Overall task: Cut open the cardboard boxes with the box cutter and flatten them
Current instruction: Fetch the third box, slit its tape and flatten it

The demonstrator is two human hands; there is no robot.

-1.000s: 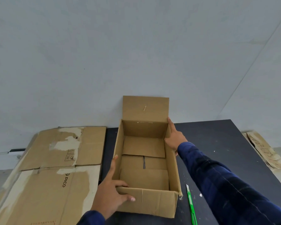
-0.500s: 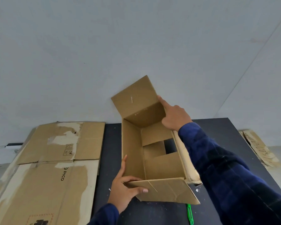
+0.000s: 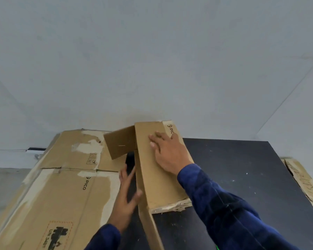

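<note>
Two flattened cardboard sheets crowd the left side, the far sheet (image 3: pixel 76 150) and the near sheet (image 3: pixel 61 204) lying edge to edge just beside my left hand (image 3: pixel 126 199). Off the right edge of the black tabletop (image 3: pixel 242 177) a cardboard scrap (image 3: pixel 304 183) with scrawled marks lies well apart from everything. My dark blue sleeve (image 3: pixel 224 210) crosses the tabletop and covers part of it. A green sliver (image 3: pixel 217 247) peeks out at the bottom edge (too little shows to say what it is).

The cardboard box (image 3: pixel 157 177) sits on the tabletop between my hands, tipped over and half collapsed, its broad panel sloping up to a sharp ridge on the left. My right hand (image 3: pixel 167 152) lies palm down on that panel, fingers (image 3: pixel 154 141) straight and spread apart, clamped on nothing. My left hand is against the box's left wall, fingers straight and close together, thumb touching the wall. A flap (image 3: pixel 120 145) juts left from the far end and overlaps the far sheet.

It is plain brown corrugated board, matte and smooth. The panel's near edge is torn ragged, showing pale fibres. "PICO" is printed at the far corner. Both sheets have whitish patches where the surface paper has peeled. The tabletop is speckled with white flecks.
</note>
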